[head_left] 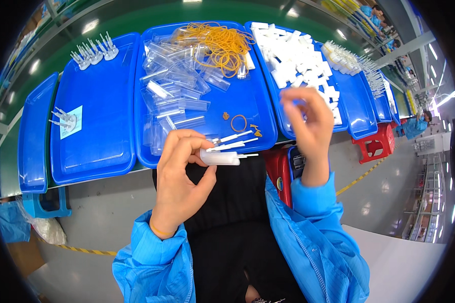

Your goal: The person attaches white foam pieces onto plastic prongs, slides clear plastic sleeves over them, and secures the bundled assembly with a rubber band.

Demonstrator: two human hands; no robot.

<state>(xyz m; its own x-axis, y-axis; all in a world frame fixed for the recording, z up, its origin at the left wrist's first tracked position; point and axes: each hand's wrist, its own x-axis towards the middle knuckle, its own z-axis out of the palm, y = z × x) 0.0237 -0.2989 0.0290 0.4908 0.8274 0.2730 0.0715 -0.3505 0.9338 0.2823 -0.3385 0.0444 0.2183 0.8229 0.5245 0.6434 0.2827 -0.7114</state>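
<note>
My left hand (pixel 179 177) is closed around a small assembly with several thin white rods (pixel 236 142) pointing right. One rod passes through a white cylindrical sleeve (pixel 220 158) between thumb and fingers; the base is hidden by my fingers. My right hand (pixel 308 118), smeared by motion, is raised by the near left part of a tray of white pieces (pixel 298 55). Its fingers are bent, and whether anything sits between the blurred fingertips cannot be made out. Clear plastic sleeves (pixel 179 81) and a heap of yellow rubber bands (pixel 220 45) lie in the middle blue tray (pixel 222 103).
Similar rod assemblies (pixel 93 53) stand in the left blue tray (pixel 93 146), one on a pale paper slip (pixel 72 126). More rod pieces (pixel 344 58) fill trays at the right. A red stool (pixel 376 143) stands on the floor, and people (pixel 417 125) sit farther along.
</note>
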